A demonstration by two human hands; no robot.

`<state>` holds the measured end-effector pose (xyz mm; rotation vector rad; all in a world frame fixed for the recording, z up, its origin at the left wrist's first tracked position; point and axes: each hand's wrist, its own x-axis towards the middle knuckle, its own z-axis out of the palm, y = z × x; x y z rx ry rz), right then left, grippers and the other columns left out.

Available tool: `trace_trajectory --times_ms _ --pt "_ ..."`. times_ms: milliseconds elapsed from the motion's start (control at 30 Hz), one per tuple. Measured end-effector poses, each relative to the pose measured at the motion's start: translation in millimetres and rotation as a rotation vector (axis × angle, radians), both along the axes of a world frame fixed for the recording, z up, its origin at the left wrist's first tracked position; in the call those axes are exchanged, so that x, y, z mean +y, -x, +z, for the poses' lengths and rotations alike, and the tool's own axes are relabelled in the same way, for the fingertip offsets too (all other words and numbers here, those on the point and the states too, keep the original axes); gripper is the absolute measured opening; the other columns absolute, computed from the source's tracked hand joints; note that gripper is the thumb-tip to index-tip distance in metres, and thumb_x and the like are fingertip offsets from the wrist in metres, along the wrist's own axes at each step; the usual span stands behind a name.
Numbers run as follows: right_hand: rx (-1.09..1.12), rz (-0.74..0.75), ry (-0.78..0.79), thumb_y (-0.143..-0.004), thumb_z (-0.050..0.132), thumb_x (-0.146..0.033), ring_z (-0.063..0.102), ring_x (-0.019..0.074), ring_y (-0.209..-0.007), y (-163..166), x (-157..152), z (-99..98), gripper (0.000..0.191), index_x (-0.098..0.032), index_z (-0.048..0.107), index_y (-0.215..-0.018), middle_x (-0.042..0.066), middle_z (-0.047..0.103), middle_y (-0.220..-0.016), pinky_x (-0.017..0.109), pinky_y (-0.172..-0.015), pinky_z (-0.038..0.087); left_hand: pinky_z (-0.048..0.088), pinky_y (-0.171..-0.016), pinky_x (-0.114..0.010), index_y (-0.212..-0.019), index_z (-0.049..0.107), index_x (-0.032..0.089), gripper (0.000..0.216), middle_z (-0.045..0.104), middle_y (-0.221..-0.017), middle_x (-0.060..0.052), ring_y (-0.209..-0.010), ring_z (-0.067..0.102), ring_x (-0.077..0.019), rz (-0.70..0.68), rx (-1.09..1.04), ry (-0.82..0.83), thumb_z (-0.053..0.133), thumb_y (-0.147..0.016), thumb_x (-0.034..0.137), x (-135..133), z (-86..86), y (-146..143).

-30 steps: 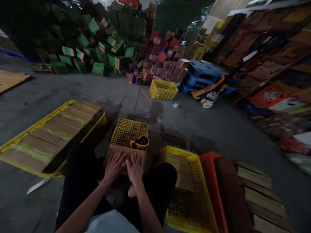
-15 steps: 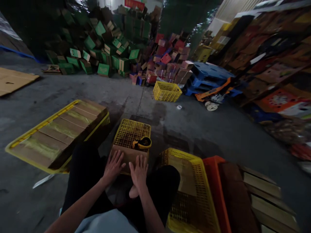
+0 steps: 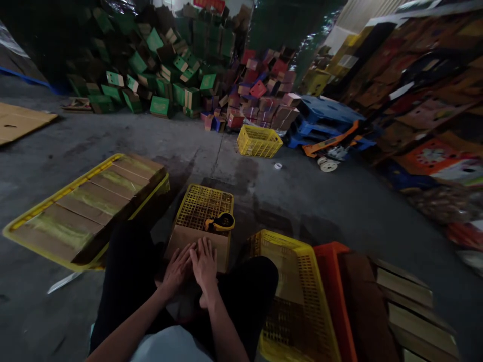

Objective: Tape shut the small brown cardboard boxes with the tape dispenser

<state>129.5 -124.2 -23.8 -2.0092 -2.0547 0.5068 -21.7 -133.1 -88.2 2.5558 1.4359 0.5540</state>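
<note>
A brown cardboard box (image 3: 219, 247) lies on the near half of an upturned yellow plastic crate (image 3: 192, 203) between my knees. My left hand (image 3: 176, 267) rests on the box's left and near part, fingers stretched out. Beside it, my right hand (image 3: 204, 260) lies with its fingers extended on the middle of the box, and the fingertips of both hands nearly meet. Neither hand holds anything. Just past the box, a yellow and black tape dispenser (image 3: 222, 222) sits on the crate's mesh.
At left, a yellow crate (image 3: 62, 190) holds several taped cardboard boxes (image 3: 94, 201). To my right stand another yellow crate (image 3: 319, 281) with cardboard and an orange crate (image 3: 334, 249). Farther off are a yellow crate (image 3: 259, 142), blue pallets (image 3: 328, 113), an orange pallet jack (image 3: 332, 143) and heaped boxes.
My right hand has moved left and slightly forward over the box. My left hand has shifted a little nearer to me, and the two hands are now close together.
</note>
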Motion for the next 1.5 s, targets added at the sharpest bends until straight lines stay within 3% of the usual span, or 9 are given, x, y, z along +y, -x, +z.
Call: trace_trajectory --times_ms 267,467,800,967,1067,1167,1233,1367,1500 --pt "0.031 -0.159 -0.166 -0.104 0.025 -0.056 0.017 0.0279 -0.154 -57 -2 -26.1 0.072 -0.008 0.025 -0.159 0.016 0.026 -0.164 0.049 -0.121 0.029 0.028 -0.12 -0.051 -0.161 0.021 0.023 0.06 0.027 -0.165 -0.011 -0.153 0.024 -0.0263 0.31 -0.147 0.049 0.038 -0.105 0.036 14 17.2 16" --pt "0.279 -0.191 -0.105 -0.106 0.024 -0.052 0.017 0.0194 -0.154 -72 -10 -30.0 0.067 -0.017 0.011 -0.161 0.009 0.017 -0.167 0.041 -0.123 0.026 0.035 -0.117 -0.05 -0.163 0.009 0.019 0.069 0.01 -0.168 -0.015 -0.153 0.021 -0.0306 0.383 -0.254 0.1 0.037 -0.105 0.045 19 9.0 16" --pt "0.335 -0.149 -0.093 -0.106 0.025 -0.05 0.016 0.0171 -0.154 -76 -19 -32.1 0.068 -0.017 0.004 -0.162 0.008 0.013 -0.168 0.038 -0.123 0.025 0.047 -0.104 -0.047 -0.162 0.007 0.012 0.071 0.051 -0.148 -0.023 -0.136 0.052 -0.0311 0.5 -0.212 0.311 0.028 -0.106 0.049 19 7.6 30" --pt "0.234 -0.171 -0.113 -0.105 0.025 -0.052 0.022 0.0231 -0.153 -73 -28 -33.2 0.07 -0.02 0.0 -0.162 0.011 0.006 -0.169 0.041 -0.117 0.036 0.051 -0.097 -0.049 -0.16 0.01 0.003 0.078 0.051 -0.143 -0.031 -0.127 0.059 -0.037 0.512 -0.092 0.237 0.031 -0.104 0.052 19 8.4 27" --pt "0.108 -0.226 -0.107 -0.104 0.027 -0.056 0.03 0.0306 -0.15 -68 -29 -30.3 0.072 -0.02 0.005 -0.162 0.015 0.002 -0.169 0.048 -0.112 0.041 0.044 -0.105 -0.055 -0.159 0.012 0.0 0.081 0.046 -0.147 -0.033 -0.14 0.045 -0.0405 0.526 -0.019 0.102 0.032 -0.103 0.054 15 8.3 23" --pt "-0.063 -0.274 -0.128 -0.102 0.028 -0.059 0.018 0.0384 -0.153 -54 -29 -25.1 0.076 -0.016 0.012 -0.162 0.018 0.008 -0.168 0.063 -0.115 0.029 0.031 -0.114 -0.06 -0.16 0.02 0.006 0.075 0.029 -0.16 -0.026 -0.151 0.022 -0.0398 0.454 0.009 -0.006 0.039 -0.102 0.049 3 8.1 12" --pt "-0.11 -0.227 -0.125 -0.102 0.027 -0.058 0.013 0.037 -0.154 -36 -31 -21.6 0.075 -0.014 0.014 -0.162 0.016 0.016 -0.167 0.066 -0.117 0.021 0.025 -0.118 -0.059 -0.16 0.025 0.012 0.069 0.026 -0.164 -0.019 -0.153 0.019 -0.0362 0.317 0.015 -0.015 0.043 -0.101 0.043 -9 7.2 3" --pt "-0.022 0.04 -0.076 -0.101 0.03 -0.059 0.022 0.0293 -0.153 5 -44 -15.8 0.075 -0.019 0.013 -0.162 0.011 0.026 -0.165 0.054 -0.12 0.026 0.018 -0.122 -0.054 -0.16 0.027 0.023 0.062 0.029 -0.164 -0.011 -0.153 0.02 -0.03 0.042 0.003 0.024 0.043 -0.1 0.031 -28 4.9 -7" --pt "0.02 0.098 -0.093 -0.1 0.036 -0.06 0.026 0.0281 -0.152 17 -54 -12.5 0.076 -0.021 0.014 -0.162 0.009 0.027 -0.165 0.05 -0.121 0.027 0.013 -0.123 -0.053 -0.16 0.023 0.028 0.063 0.032 -0.163 -0.008 -0.152 0.026 -0.0266 -0.046 0.01 0.081 0.042 -0.1 0.028 -26 8.9 1"
